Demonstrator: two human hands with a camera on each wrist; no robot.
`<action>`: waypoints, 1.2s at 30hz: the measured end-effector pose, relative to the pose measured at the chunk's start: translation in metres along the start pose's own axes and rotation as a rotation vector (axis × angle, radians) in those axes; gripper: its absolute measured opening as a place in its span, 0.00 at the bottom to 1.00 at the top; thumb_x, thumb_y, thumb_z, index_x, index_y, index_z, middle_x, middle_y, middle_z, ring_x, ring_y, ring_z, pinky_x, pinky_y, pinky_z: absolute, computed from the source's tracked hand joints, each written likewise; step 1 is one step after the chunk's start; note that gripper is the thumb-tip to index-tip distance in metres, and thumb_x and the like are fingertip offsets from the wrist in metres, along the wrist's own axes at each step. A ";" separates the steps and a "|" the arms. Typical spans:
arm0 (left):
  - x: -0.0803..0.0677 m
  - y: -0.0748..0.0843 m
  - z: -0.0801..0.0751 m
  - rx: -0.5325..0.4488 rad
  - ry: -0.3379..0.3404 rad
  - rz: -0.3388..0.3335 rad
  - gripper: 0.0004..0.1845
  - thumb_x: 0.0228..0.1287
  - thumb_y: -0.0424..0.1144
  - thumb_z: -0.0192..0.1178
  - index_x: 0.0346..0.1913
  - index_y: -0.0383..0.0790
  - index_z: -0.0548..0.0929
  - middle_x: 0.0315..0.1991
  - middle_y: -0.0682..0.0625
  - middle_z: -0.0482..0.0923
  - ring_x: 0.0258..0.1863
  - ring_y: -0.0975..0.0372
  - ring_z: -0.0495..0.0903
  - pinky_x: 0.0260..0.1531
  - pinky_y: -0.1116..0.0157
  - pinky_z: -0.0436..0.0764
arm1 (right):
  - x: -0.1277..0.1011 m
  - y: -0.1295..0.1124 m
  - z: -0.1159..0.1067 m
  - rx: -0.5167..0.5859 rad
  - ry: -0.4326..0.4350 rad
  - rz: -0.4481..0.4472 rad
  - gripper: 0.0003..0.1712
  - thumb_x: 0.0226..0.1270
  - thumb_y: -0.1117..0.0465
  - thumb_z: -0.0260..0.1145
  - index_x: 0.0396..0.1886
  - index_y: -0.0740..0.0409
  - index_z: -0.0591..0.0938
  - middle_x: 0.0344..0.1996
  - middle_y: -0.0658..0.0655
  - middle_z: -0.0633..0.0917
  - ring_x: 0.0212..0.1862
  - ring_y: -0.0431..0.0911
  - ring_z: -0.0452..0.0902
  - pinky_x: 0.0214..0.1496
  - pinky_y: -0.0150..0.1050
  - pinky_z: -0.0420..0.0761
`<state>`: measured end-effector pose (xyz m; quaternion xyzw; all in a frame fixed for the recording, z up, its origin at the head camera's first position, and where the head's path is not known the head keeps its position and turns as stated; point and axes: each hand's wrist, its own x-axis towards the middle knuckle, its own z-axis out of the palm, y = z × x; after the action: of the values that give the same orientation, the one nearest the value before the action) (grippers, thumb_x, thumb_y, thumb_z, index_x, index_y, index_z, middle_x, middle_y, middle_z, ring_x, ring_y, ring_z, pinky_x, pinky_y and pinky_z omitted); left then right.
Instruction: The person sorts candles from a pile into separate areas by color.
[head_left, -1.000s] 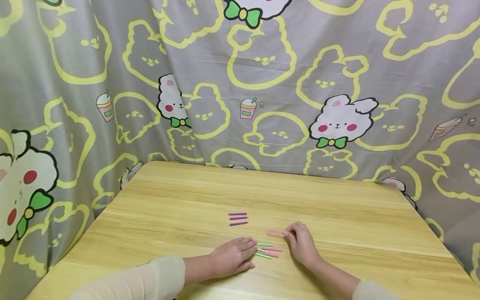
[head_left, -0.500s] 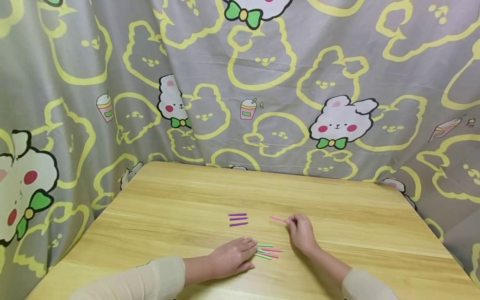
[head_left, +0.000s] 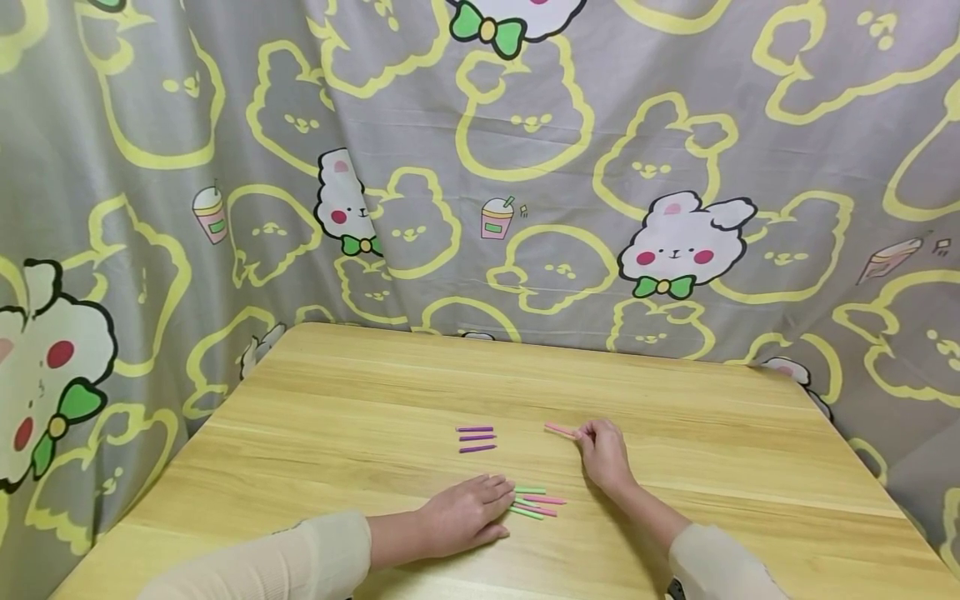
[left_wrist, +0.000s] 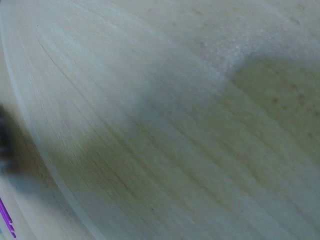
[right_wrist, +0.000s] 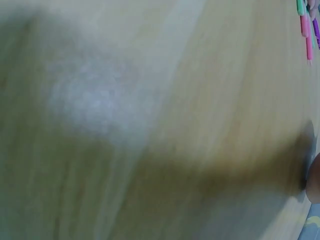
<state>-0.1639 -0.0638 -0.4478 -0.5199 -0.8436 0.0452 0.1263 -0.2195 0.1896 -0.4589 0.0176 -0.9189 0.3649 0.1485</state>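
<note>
In the head view my right hand (head_left: 600,450) pinches a pink stick (head_left: 560,429) by its near end, low over the wooden table (head_left: 337,392), right of three purple sticks (head_left: 476,437) laid in a neat row. My left hand (head_left: 468,512) lies flat on the table, fingers straight, its fingertips touching a small heap of green and pink sticks (head_left: 536,502). The left wrist view is a blurred stretch of tabletop with a sliver of purple stick (left_wrist: 5,220) at the bottom left. The right wrist view is blurred too, with green and pink sticks (right_wrist: 306,25) at the top right corner.
A grey curtain (head_left: 480,167) printed with yellow bunny outlines hangs close behind and around the table. The table's left edge (head_left: 150,492) and right edge (head_left: 877,475) drop off near the curtain. Cream sleeves (head_left: 285,558) cover both forearms.
My right hand has carried the pink stick away from the heap, farther up the table, to about level with the purple row. The left hand and the heap have stayed put.
</note>
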 end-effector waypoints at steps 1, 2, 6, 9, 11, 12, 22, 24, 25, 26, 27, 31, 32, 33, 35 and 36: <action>0.000 0.000 0.000 0.001 -0.002 0.000 0.26 0.69 0.52 0.45 0.60 0.38 0.74 0.60 0.46 0.74 0.61 0.58 0.73 0.60 0.64 0.72 | 0.000 0.000 0.000 -0.002 0.000 0.000 0.06 0.62 0.69 0.61 0.26 0.67 0.78 0.27 0.59 0.78 0.34 0.48 0.69 0.36 0.37 0.68; 0.000 0.000 0.000 0.000 -0.004 -0.001 0.26 0.70 0.52 0.45 0.60 0.38 0.74 0.60 0.46 0.73 0.61 0.58 0.73 0.60 0.64 0.72 | 0.000 0.001 0.001 -0.003 0.000 -0.001 0.06 0.62 0.69 0.61 0.26 0.67 0.78 0.27 0.59 0.78 0.34 0.48 0.69 0.35 0.37 0.68; 0.000 0.000 0.001 0.001 -0.012 -0.004 0.26 0.70 0.53 0.45 0.60 0.39 0.73 0.60 0.46 0.73 0.61 0.58 0.72 0.61 0.64 0.72 | 0.000 0.002 0.003 -0.016 0.000 -0.012 0.05 0.61 0.69 0.61 0.27 0.67 0.79 0.27 0.59 0.78 0.33 0.48 0.69 0.35 0.36 0.68; 0.000 0.000 0.001 0.000 -0.012 -0.005 0.26 0.70 0.53 0.45 0.60 0.38 0.73 0.61 0.46 0.73 0.61 0.58 0.72 0.61 0.64 0.72 | 0.000 0.004 0.003 -0.029 0.004 -0.029 0.05 0.61 0.69 0.62 0.27 0.67 0.79 0.27 0.59 0.78 0.33 0.47 0.69 0.34 0.37 0.68; 0.000 0.000 0.001 0.000 -0.011 -0.005 0.26 0.70 0.53 0.45 0.60 0.38 0.73 0.61 0.46 0.73 0.61 0.58 0.72 0.61 0.63 0.72 | 0.000 0.004 0.004 -0.035 0.009 -0.039 0.05 0.60 0.68 0.63 0.26 0.67 0.79 0.26 0.59 0.78 0.33 0.47 0.69 0.34 0.37 0.68; 0.000 0.000 0.001 -0.002 -0.010 -0.005 0.26 0.70 0.53 0.45 0.60 0.38 0.73 0.61 0.46 0.73 0.61 0.58 0.72 0.61 0.63 0.72 | 0.000 0.004 0.004 -0.039 0.012 -0.043 0.05 0.60 0.68 0.63 0.26 0.67 0.79 0.26 0.59 0.78 0.32 0.47 0.69 0.34 0.37 0.67; -0.001 0.000 0.002 0.035 0.032 0.016 0.26 0.69 0.53 0.46 0.60 0.38 0.74 0.60 0.46 0.73 0.61 0.57 0.72 0.60 0.63 0.72 | -0.002 0.005 0.005 -0.062 0.021 -0.070 0.05 0.59 0.68 0.64 0.25 0.65 0.79 0.26 0.57 0.77 0.32 0.46 0.67 0.33 0.36 0.67; -0.001 0.000 0.002 0.038 0.035 0.020 0.26 0.69 0.52 0.46 0.60 0.38 0.74 0.60 0.46 0.73 0.61 0.57 0.72 0.61 0.63 0.72 | -0.002 0.005 0.005 -0.062 0.019 -0.074 0.05 0.59 0.68 0.64 0.25 0.65 0.79 0.25 0.57 0.77 0.32 0.46 0.67 0.33 0.36 0.66; -0.001 0.000 0.002 0.037 0.035 0.021 0.26 0.69 0.52 0.46 0.60 0.38 0.74 0.60 0.46 0.73 0.61 0.57 0.72 0.61 0.63 0.72 | -0.002 0.005 0.005 -0.062 0.017 -0.074 0.05 0.58 0.68 0.65 0.25 0.65 0.78 0.25 0.57 0.77 0.32 0.46 0.67 0.33 0.36 0.66; -0.001 0.000 0.002 0.037 0.034 0.022 0.26 0.69 0.52 0.46 0.60 0.38 0.74 0.60 0.46 0.73 0.61 0.57 0.72 0.61 0.62 0.72 | -0.002 0.005 0.005 -0.060 0.015 -0.074 0.05 0.58 0.68 0.65 0.25 0.65 0.78 0.25 0.56 0.76 0.32 0.45 0.66 0.32 0.35 0.66; -0.001 0.000 0.002 0.037 0.033 0.022 0.26 0.69 0.52 0.46 0.60 0.38 0.74 0.61 0.46 0.73 0.61 0.57 0.72 0.61 0.63 0.72 | -0.003 0.005 0.004 -0.057 0.012 -0.073 0.05 0.58 0.68 0.65 0.25 0.65 0.78 0.25 0.56 0.76 0.32 0.45 0.66 0.32 0.35 0.66; 0.000 -0.001 0.002 0.036 0.026 0.021 0.26 0.69 0.52 0.46 0.60 0.38 0.74 0.60 0.46 0.73 0.61 0.57 0.72 0.61 0.63 0.72 | -0.003 0.004 0.003 -0.041 0.003 -0.070 0.05 0.58 0.68 0.65 0.25 0.64 0.78 0.25 0.56 0.76 0.32 0.45 0.66 0.32 0.34 0.65; 0.000 -0.001 0.002 0.036 0.025 0.020 0.26 0.69 0.52 0.46 0.60 0.38 0.74 0.60 0.46 0.73 0.61 0.58 0.72 0.61 0.63 0.72 | -0.003 0.004 0.003 -0.038 0.003 -0.071 0.05 0.58 0.68 0.65 0.25 0.64 0.78 0.25 0.56 0.76 0.32 0.45 0.66 0.33 0.34 0.65; 0.000 -0.001 0.002 0.035 0.023 0.020 0.26 0.69 0.52 0.45 0.60 0.39 0.74 0.61 0.46 0.73 0.61 0.58 0.72 0.61 0.63 0.72 | -0.003 0.004 0.003 -0.032 0.003 -0.071 0.05 0.57 0.68 0.65 0.25 0.64 0.78 0.25 0.56 0.76 0.32 0.45 0.66 0.33 0.34 0.65; 0.000 -0.001 0.002 0.034 0.022 0.021 0.26 0.70 0.52 0.45 0.60 0.39 0.74 0.61 0.46 0.73 0.61 0.58 0.72 0.61 0.63 0.72 | -0.002 0.004 0.003 -0.022 0.001 -0.069 0.05 0.57 0.68 0.66 0.24 0.63 0.78 0.25 0.56 0.76 0.32 0.45 0.66 0.33 0.34 0.65; -0.001 -0.001 0.003 0.033 0.022 0.022 0.26 0.70 0.52 0.45 0.60 0.39 0.74 0.61 0.46 0.73 0.61 0.58 0.72 0.61 0.63 0.72 | -0.002 0.004 0.003 -0.015 0.001 -0.068 0.05 0.57 0.68 0.66 0.24 0.63 0.78 0.25 0.56 0.76 0.32 0.45 0.66 0.34 0.34 0.65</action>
<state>-0.1651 -0.0645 -0.4501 -0.5274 -0.8356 0.0547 0.1437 -0.2189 0.1904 -0.4644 0.0476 -0.9205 0.3527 0.1614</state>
